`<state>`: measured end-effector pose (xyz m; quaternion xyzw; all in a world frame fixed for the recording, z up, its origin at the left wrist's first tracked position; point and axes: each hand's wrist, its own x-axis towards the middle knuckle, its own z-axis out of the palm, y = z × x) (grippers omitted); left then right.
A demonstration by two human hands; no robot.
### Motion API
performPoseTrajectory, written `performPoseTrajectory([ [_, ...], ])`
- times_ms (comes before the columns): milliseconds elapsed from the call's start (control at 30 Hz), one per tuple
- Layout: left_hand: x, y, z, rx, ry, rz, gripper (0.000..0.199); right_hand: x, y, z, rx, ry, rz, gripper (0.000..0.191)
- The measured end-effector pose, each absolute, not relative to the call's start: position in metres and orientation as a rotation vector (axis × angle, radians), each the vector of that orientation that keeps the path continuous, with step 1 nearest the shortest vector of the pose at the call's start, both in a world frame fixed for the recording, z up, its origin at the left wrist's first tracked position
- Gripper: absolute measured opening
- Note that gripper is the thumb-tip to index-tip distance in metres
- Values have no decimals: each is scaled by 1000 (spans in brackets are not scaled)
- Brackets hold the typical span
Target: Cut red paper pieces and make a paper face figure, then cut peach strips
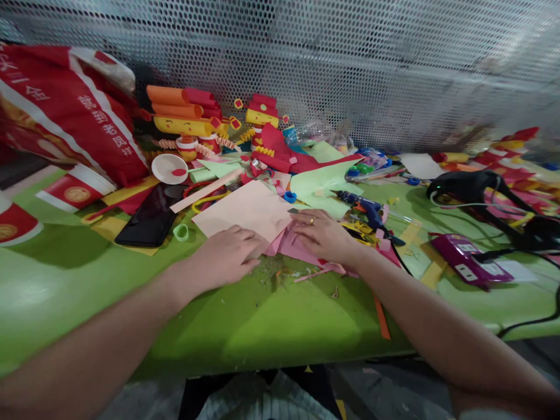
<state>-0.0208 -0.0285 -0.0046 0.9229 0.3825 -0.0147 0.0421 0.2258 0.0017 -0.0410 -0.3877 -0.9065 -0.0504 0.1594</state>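
A pale peach sheet of paper [245, 209] lies in front of me on the green table. My left hand [225, 256] lies flat over its near edge, fingers stretched out. On the sheet's right corner and some pink paper [301, 252] rests my right hand [326, 236], fingers spread, with a ring on one finger. Something small and dark shows by its fingertips, too little to name. Beyond the right hand lie a blue glue gun [365, 205] and yellow-handled scissors [356, 228], partly covered by scraps.
At left are a black phone [153, 216], paper cups [77, 188] and a red bag [74, 111]. Paper figures [186, 125] stand behind, before a perforated metal panel [328, 64]. A purple power strip [466, 259] with black cables sits at right. Light green paper [324, 181] and scraps lie between.
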Motion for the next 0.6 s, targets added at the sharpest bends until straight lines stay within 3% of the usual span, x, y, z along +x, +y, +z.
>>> performPoseTrajectory([
  [267, -17, -26, -7, 2778, 1262, 88, 41, 217, 2, -42, -1146, -2667, -166, 40],
  [600, -16, -37, 4, 2984, 1534, 214, 31, 216, -15, -29, -898, -2443, -261, 26],
])
